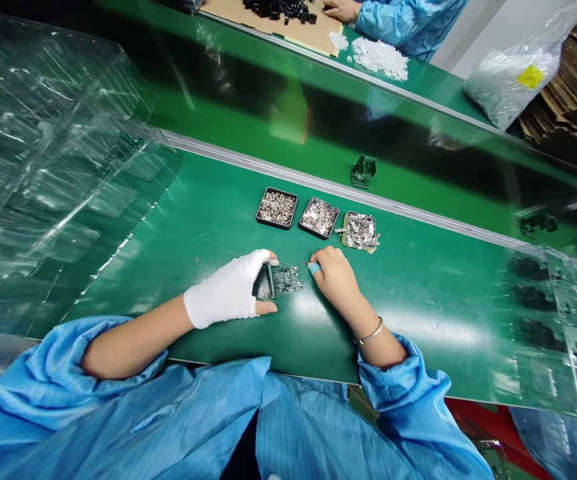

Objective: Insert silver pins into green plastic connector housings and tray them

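Note:
My left hand, in a white fingerless glove, grips a dark green plastic part between thumb and fingers, just above the green table. Rows of small metal pieces show along the side of that part facing right. Just to its right, my right hand is closed in a pinch, with a blue cover on a fingertip. A thin, small tip sticks out from the pinch toward the part; what it belongs to is too small to make out. Beyond the hands stand two black trays of small metal pieces.
Right of the trays lies a pile of flat metal pieces. Another dark green part is on the belt past the metal rail. Clear plastic trays stack at left and right. Across the line, a person's hand rests near black parts.

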{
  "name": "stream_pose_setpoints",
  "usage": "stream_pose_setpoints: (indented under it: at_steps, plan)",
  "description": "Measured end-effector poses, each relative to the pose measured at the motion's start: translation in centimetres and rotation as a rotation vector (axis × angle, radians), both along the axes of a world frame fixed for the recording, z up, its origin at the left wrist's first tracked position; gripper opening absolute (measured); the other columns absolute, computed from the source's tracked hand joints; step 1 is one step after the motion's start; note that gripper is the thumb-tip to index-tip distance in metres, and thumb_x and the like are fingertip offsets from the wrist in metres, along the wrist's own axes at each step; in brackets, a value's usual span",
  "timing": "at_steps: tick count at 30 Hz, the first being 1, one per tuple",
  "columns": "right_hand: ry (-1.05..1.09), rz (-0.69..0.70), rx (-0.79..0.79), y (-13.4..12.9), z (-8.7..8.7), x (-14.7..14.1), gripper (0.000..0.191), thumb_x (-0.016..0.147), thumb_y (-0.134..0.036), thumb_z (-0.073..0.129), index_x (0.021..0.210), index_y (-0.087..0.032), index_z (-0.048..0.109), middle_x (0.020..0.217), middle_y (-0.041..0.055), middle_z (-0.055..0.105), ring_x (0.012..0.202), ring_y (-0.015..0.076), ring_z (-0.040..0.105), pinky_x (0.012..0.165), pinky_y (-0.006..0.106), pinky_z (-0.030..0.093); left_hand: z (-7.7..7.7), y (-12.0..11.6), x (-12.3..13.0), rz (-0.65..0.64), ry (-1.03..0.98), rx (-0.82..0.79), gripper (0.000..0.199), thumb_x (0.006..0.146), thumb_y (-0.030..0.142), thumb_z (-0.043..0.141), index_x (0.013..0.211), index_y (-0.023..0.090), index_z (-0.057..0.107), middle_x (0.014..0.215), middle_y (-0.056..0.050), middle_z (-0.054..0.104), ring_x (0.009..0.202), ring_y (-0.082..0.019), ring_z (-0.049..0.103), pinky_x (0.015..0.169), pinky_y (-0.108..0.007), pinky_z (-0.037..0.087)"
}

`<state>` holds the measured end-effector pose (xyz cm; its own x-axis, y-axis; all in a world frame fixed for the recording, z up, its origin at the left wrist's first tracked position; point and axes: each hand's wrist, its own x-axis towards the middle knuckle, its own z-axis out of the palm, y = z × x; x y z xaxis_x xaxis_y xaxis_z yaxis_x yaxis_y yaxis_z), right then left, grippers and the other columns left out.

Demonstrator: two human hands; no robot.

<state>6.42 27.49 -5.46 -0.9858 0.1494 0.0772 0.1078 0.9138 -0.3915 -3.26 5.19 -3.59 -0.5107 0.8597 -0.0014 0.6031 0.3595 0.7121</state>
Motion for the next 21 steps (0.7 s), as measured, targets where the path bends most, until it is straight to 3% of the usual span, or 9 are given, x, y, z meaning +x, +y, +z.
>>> stream_pose_setpoints:
  at_steps: [3,6,8,13,17,21]
  plan:
    - [0.013,0.029,-0.099,-0.1,-0.1,0.2,0.021,0.081,-0.005,0.042,0.089,-0.017,0.058,0.09,0.0101,0.061,0.085,0.0229,0.054,0.078,0.035,0.045,-0.3,0.0,-0.1,0.026,0.033,-0.056,0.053,0.07,0.03,0.067,0.116,0.016,0.046,0.112,-0.011,0.06,0.101,-0.029,0.062,0.086,-0.04,0.052]
    - [0.029,0.132,-0.276,0.1,0.1,0.7,0.025,0.08,-0.004,0.041,0.094,-0.019,0.056,0.092,0.0067,0.062,0.086,0.0192,0.058,0.079,0.03,0.046,-0.4,0.2,-0.3,0.035,0.016,-0.037,0.056,0.072,0.027,0.06,0.124,0.016,0.042,0.12,-0.012,0.058,0.105,-0.028,0.062,0.088,-0.039,0.051]
    - [0.015,0.19,-0.31,0.1,0.1,0.9,0.025,0.079,-0.005,0.043,0.094,-0.02,0.057,0.092,0.0061,0.062,0.089,0.0188,0.059,0.081,0.03,0.047,-0.5,0.4,-0.5,0.035,0.014,-0.026,0.057,0.073,0.026,0.059,0.126,0.016,0.041,0.122,-0.012,0.058,0.108,-0.028,0.061,0.091,-0.039,0.05]
    - [-0.047,0.209,-0.209,-0.7,0.3,1.0,0.032,0.074,-0.002,0.043,0.095,-0.021,0.058,0.095,0.007,0.062,0.093,0.0203,0.059,0.083,0.031,0.048,-0.5,0.5,-0.6,0.038,0.012,-0.029,0.054,0.072,0.025,0.061,0.123,0.016,0.044,0.119,-0.011,0.06,0.111,-0.028,0.059,0.093,-0.038,0.049]
    - [-0.179,0.158,-0.051,-1.7,1.0,0.9,0.031,0.074,-0.002,0.044,0.095,-0.021,0.058,0.094,0.0077,0.062,0.09,0.0212,0.059,0.076,0.029,0.047,-0.5,0.5,-0.6,0.03,0.02,-0.033,0.054,0.072,0.024,0.062,0.123,0.016,0.045,0.12,-0.011,0.059,0.113,-0.028,0.058,0.096,-0.037,0.048]
    - [-0.234,0.114,-0.122,-1.5,1.5,0.9,0.03,0.076,-0.002,0.044,0.095,-0.021,0.058,0.096,0.0055,0.063,0.09,0.0192,0.06,0.072,0.026,0.046,-0.4,0.4,-0.6,0.034,0.013,-0.05,0.053,0.072,0.023,0.062,0.122,0.016,0.045,0.12,-0.01,0.059,0.114,-0.027,0.057,0.097,-0.037,0.047]
